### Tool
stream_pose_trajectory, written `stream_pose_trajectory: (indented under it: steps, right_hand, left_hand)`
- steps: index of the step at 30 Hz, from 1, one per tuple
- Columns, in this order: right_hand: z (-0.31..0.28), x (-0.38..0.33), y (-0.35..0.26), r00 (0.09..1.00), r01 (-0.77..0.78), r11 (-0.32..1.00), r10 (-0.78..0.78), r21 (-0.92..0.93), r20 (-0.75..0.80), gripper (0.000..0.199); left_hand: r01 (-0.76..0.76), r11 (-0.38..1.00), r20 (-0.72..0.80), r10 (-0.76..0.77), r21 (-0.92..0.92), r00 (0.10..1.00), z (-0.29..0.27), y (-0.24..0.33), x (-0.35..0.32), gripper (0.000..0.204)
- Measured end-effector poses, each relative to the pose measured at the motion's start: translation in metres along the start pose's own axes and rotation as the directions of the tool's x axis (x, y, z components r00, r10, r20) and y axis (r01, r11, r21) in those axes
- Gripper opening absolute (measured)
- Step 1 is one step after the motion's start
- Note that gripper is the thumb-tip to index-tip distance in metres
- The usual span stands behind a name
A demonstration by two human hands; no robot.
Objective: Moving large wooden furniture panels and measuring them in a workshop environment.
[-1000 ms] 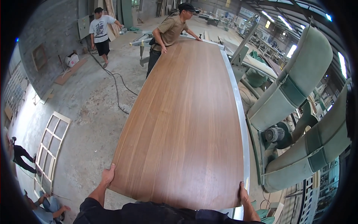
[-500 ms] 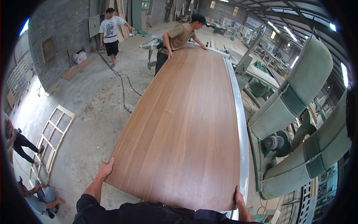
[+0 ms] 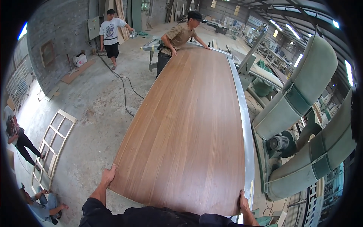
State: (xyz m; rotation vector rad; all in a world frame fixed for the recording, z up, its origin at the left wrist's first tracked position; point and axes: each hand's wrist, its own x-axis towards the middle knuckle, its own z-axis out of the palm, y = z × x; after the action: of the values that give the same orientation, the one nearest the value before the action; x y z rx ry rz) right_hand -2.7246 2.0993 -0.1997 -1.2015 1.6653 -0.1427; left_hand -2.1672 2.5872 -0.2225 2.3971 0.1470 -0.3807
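A large wood-grain panel stretches away from my body. My left hand grips its near left edge, thumb on top and fingers hidden beneath. At the near right corner my right hand holds the other edge, thumb upward, its fingers mostly out of sight. Along the panel's right side runs a metal rail, close to my right hand. At the far end a co-worker in a brown patterned shirt leans over the panel with both hands on it.
Bulky grey-green dust collector bags and a motor stand to the right. A black cable crosses the concrete floor on the left, near a pale wooden frame. Another person stands at the far left; two more are at the left rim.
The panel's near end and my hands have shifted slightly right in the picture. The co-worker's head and torso have moved a little left. Both my hands keep their grip.
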Motion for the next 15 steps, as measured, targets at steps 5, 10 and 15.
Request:
stream_pose_trajectory:
  steps: [5,10,15]
  right_hand:
    - [-0.007,-0.010,0.014,0.997,0.049,0.998,-0.051,-0.028,-0.055,0.109]
    - [-0.007,-0.038,0.026,0.994,0.067,0.997,-0.070,-0.043,-0.086,0.107]
    - [-0.005,-0.074,0.036,1.000,-0.001,0.997,0.002,-0.076,0.018,0.104]
  left_hand:
    - [0.025,1.000,0.049,-0.026,0.010,0.998,-0.003,-0.020,-0.005,0.093]
    - [-0.020,1.000,0.068,0.021,-0.004,0.997,-0.022,-0.035,-0.015,0.095]
    - [-0.041,0.999,-0.014,0.041,0.026,0.999,-0.035,-0.087,-0.016,0.097]
